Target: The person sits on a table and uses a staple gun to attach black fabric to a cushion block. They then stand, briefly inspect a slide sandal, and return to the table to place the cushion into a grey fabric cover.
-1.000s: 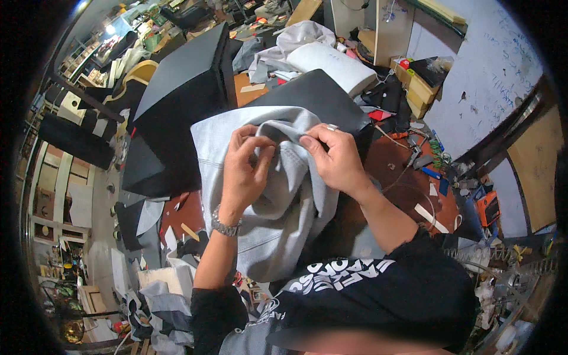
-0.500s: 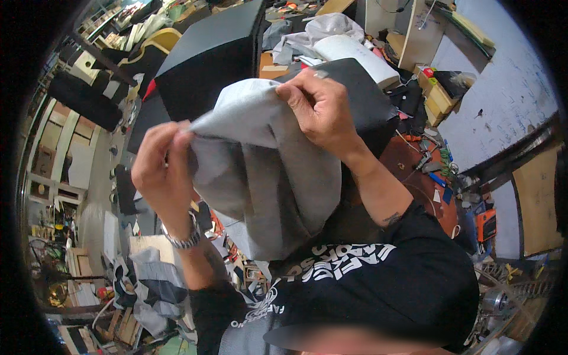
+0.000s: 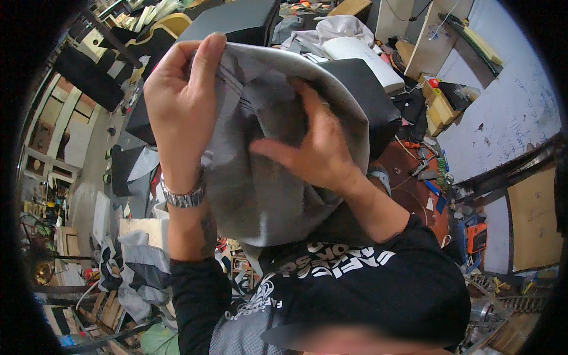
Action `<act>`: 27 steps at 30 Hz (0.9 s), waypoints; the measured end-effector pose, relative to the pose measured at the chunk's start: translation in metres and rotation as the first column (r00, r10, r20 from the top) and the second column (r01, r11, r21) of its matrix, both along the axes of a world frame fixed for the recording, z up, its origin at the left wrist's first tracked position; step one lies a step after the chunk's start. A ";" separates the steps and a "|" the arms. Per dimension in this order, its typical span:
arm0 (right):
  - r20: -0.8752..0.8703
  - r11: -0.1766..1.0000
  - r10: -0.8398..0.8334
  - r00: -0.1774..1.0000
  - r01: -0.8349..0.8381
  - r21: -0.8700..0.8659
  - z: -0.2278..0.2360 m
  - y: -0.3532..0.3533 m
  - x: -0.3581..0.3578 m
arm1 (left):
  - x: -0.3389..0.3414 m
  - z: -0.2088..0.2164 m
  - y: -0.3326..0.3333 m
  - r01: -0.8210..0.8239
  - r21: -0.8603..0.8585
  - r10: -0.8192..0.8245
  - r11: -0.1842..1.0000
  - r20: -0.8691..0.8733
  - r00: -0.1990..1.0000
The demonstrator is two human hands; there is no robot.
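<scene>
A large piece of grey fabric (image 3: 266,207), which looks like a sewn cover with a pale edge along its top, hangs in front of my chest. My left hand (image 3: 184,97), with a metal watch on the wrist, pinches its upper left edge between thumb and fingers. Spread over the inner side of the cloth is my right hand (image 3: 322,148), thumb and fingers apart; its fingertips are slightly blurred. Stitched seam lines show on the fabric beside my left thumb. Just behind the cloth stands a black upholstered block (image 3: 370,94).
Another black padded block (image 3: 234,22) stands farther back. A white roll (image 3: 364,62) lies at the back beside crumpled grey cloth. Tools, cords and an orange device (image 3: 475,238) are scattered to the right. Fabric scraps (image 3: 145,278) and wood pieces fill the lower left.
My right hand has let go of the upper edge and moved down onto the cloth, fingers spreading. My left hand has risen with its edge, and the fabric has opened out wider.
</scene>
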State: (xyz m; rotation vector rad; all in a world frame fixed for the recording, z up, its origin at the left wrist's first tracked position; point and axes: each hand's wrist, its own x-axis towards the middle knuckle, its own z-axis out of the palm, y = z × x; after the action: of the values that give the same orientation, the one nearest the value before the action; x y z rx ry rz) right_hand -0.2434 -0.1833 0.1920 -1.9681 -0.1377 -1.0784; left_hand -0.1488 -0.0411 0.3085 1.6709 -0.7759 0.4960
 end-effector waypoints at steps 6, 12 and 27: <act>-0.306 0.909 0.375 0.875 -0.282 0.307 0.015 -0.014 0.004 | 0.005 0.000 0.007 0.046 -0.102 -0.051 0.994 -0.049 0.998; 0.208 0.304 0.673 0.710 -0.522 0.797 0.005 -0.061 -0.008 | 0.046 -0.022 0.022 -0.071 0.036 0.074 0.997 -0.104 0.992; -0.226 0.994 -0.110 0.968 0.104 -0.041 0.002 -0.072 -0.029 | 0.052 -0.037 -0.017 -0.171 -0.106 0.155 0.979 -0.145 0.977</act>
State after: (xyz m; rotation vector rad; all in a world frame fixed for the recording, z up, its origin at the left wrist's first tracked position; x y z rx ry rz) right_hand -0.2725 -0.2555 0.1944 -2.1294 0.0788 -0.9136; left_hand -0.0970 -0.0586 0.2715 1.6466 -0.5024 0.5265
